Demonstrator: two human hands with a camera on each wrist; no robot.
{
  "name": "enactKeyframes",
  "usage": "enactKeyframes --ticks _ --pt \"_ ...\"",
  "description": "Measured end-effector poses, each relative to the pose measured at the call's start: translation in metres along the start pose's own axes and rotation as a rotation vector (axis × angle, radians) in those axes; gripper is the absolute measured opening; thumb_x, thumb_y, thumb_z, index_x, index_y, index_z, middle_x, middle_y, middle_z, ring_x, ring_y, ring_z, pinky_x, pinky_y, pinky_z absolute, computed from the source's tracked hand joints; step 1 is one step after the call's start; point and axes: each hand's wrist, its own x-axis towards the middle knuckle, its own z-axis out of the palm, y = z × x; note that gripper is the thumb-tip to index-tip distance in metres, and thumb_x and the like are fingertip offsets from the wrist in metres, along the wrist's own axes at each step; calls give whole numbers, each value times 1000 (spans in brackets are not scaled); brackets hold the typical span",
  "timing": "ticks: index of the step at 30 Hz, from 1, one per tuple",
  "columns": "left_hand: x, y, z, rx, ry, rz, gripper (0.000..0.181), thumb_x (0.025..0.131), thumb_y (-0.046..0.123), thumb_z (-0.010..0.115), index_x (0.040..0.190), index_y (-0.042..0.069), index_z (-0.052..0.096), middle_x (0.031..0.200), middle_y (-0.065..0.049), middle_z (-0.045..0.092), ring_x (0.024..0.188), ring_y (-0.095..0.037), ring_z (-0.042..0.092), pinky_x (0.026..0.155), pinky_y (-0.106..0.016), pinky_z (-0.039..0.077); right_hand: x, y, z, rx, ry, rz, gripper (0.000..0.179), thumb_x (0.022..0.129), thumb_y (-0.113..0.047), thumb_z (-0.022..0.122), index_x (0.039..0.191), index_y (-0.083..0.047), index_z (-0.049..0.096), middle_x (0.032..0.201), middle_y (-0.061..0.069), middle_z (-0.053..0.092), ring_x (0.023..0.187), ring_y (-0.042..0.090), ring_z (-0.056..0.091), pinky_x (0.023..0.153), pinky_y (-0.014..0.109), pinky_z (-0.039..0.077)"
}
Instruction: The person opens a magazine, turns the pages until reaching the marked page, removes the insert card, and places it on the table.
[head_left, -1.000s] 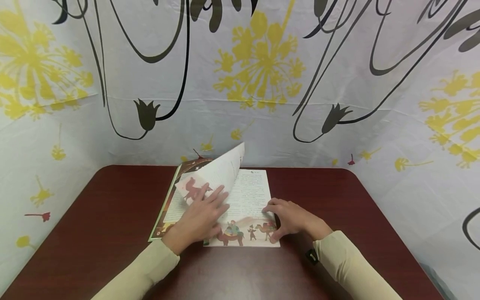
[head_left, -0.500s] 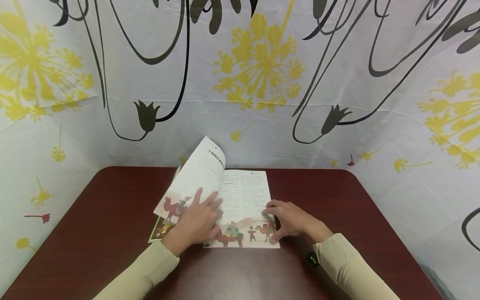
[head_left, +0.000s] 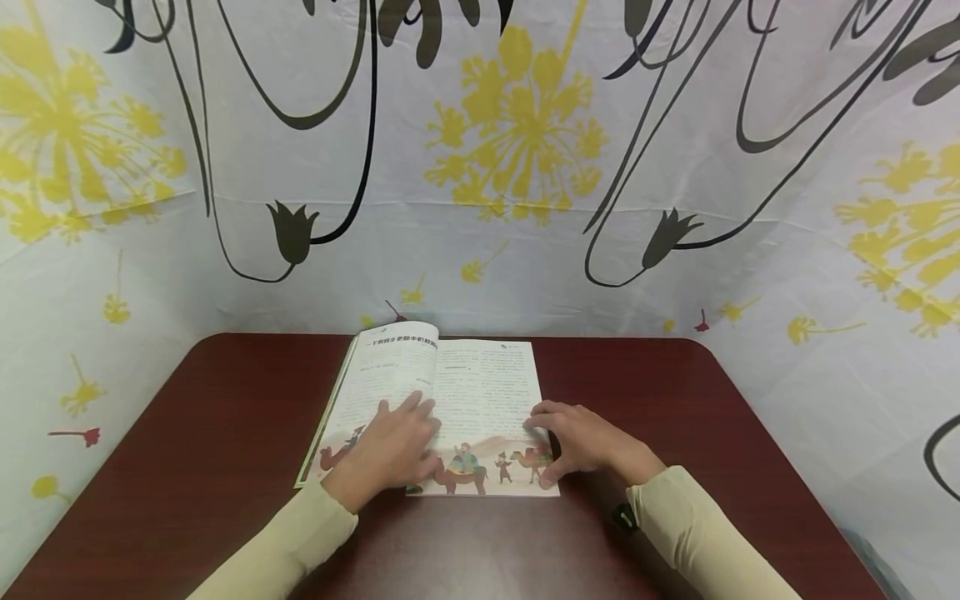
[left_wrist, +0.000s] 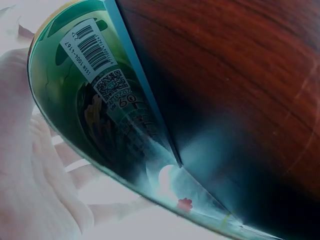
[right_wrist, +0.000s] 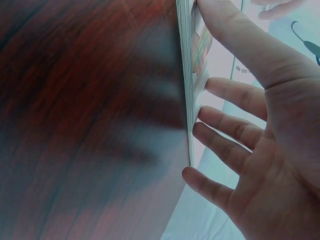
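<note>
A magazine point(head_left: 487, 392) lies spread on the table, with printed text and camel drawings along the bottom of its pages. My left hand point(head_left: 393, 446) rests on the left page point(head_left: 397, 367) near the fold, fingers extended. At the magazine's right edge is my right hand point(head_left: 585, 437), its fingertips and thumb touching the page margin. In the right wrist view, its fingers point(right_wrist: 225, 145) spread along the edge of the page stack point(right_wrist: 186, 75). The left wrist view shows the magazine's green cover point(left_wrist: 55, 85) bowed up, with a barcode label point(left_wrist: 90, 50) on it.
The dark red-brown table point(head_left: 240, 400) has rounded far corners. Behind it hangs a pale cloth point(head_left: 480, 250) with yellow flower and dark stem prints. A dark wrist device point(head_left: 624, 517) shows by the right sleeve.
The lifted page has swung over to the left and now lies on the left side, covering the brown-edged page beneath. My left hand shifted slightly; my right hand stayed in place.
</note>
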Motion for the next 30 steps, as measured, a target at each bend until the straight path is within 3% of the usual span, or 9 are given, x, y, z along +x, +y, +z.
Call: enactKeyframes --ticks 5,13,30 --pt "-1 -2 1 -14 -15 -26 38 84 37 68 108 8 69 131 -12 55 122 -29 48 84 -60 48 1 -1 0 3 -2 2 83 65 -52 89 131 -8 63 134 9 55 114 28 58 91 48 50" --pt "-1 -6 0 -63 -73 -67 57 87 47 67 125 5 64 148 -16 46 139 -34 39 96 -65 42 3 -1 -1 -21 -12 1 81 65 -52 88 128 -9 64 130 7 56 108 25 58 88 45 51" --pt "-2 -9 1 -83 -56 -70 49 86 36 66 122 3 64 148 -16 46 139 -35 39 93 -66 44 2 -1 0 -16 -12 12 82 64 -54 87 128 -8 64 129 8 57 104 23 58 85 44 51"
